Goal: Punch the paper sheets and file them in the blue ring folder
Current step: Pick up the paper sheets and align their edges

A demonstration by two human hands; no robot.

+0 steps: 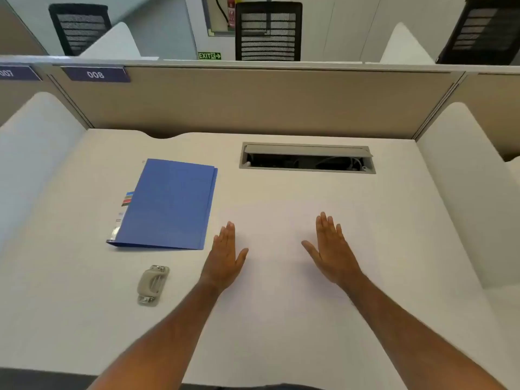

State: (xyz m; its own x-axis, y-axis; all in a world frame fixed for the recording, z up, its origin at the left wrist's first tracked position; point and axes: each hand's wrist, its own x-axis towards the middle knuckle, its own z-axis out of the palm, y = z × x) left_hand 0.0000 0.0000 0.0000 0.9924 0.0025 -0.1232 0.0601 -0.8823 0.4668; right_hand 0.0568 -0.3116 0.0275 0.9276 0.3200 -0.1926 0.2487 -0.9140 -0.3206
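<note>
The blue ring folder (168,205) lies closed on the white desk (394,220), left of centre, with coloured tabs along its left edge. A grey hole punch (152,284) sits in front of it, nearer to me. White paper sheets (277,249) lie flat in the middle of the desk, their edges barely visible against the white top. My left hand (225,256) and my right hand (332,249) rest flat, palms down, on the sheets, with fingers straight and holding nothing.
An open cable tray (306,158) is cut into the desk behind the sheets. Beige partition panels (253,102) close the back, and white side dividers (464,192) stand left and right. Black office chairs (268,30) stand beyond the partition.
</note>
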